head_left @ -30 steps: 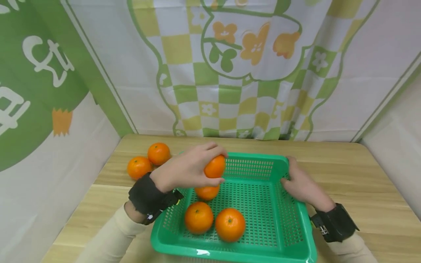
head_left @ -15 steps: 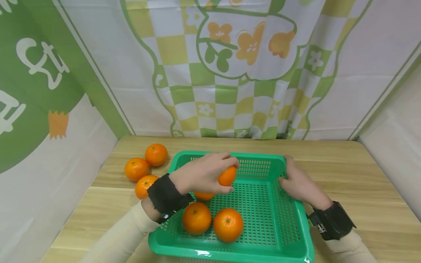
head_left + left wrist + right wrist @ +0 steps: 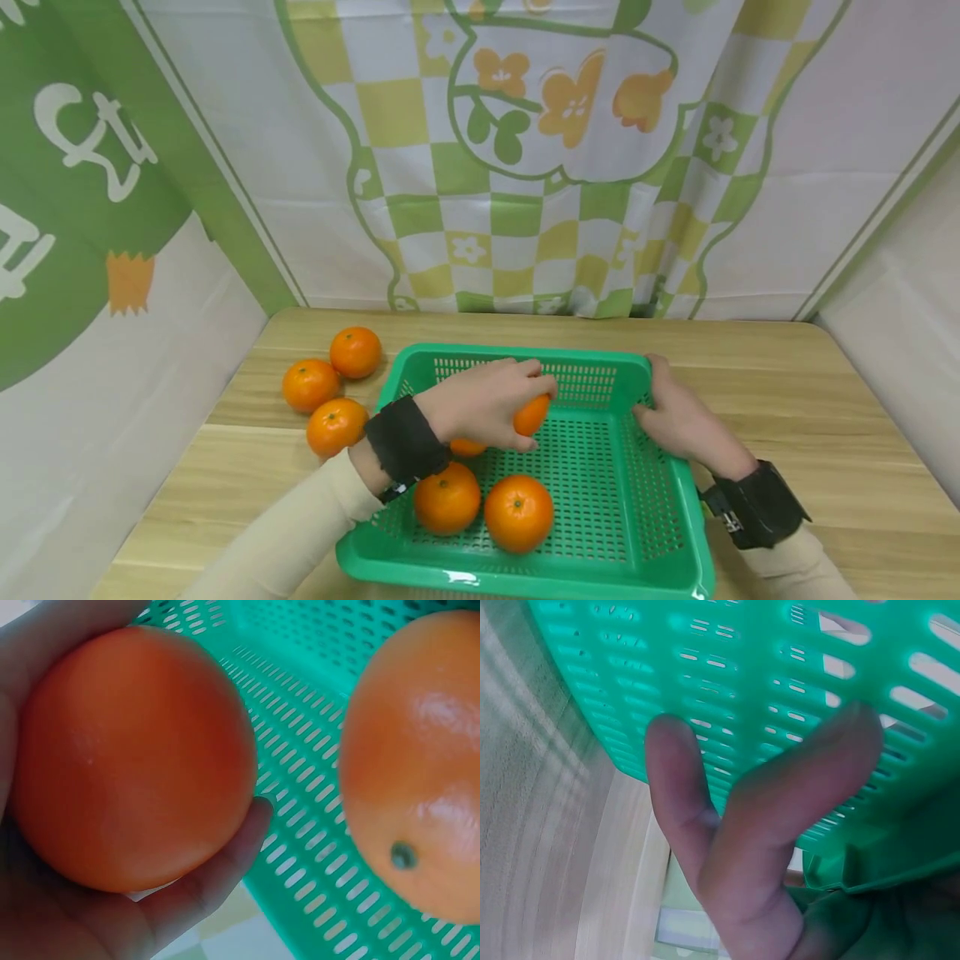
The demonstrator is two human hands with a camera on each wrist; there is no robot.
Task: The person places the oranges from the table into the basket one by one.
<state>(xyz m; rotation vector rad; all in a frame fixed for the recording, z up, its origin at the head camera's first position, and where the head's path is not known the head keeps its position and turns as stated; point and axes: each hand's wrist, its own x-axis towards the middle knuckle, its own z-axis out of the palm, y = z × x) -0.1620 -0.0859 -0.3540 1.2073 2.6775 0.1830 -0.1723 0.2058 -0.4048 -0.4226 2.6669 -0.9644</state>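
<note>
The held orange point(image 3: 532, 414) sits in the left hand point(image 3: 483, 403), fingers and thumb curled round it, just over the floor of the green basket point(image 3: 660, 500) near its far-left part. In the left wrist view the fingers point(image 3: 202, 889) wrap under the fruit, with another orange point(image 3: 416, 765) right beside it.

The right hand point(image 3: 678, 417) is on the basket's right wall near the far-right corner, thumb over the rim. From the right wrist view two fingers point(image 3: 780, 825) lie fairly straight and pressed against the outside of the mesh.

Two more oranges point(image 3: 483, 506) rest at the basket's near-left side, and one is half hidden under the left hand. Three loose oranges point(image 3: 330, 379) sit together on the tabletop point(image 3: 825, 392) near its far-left corner, just beside the basket.
</note>
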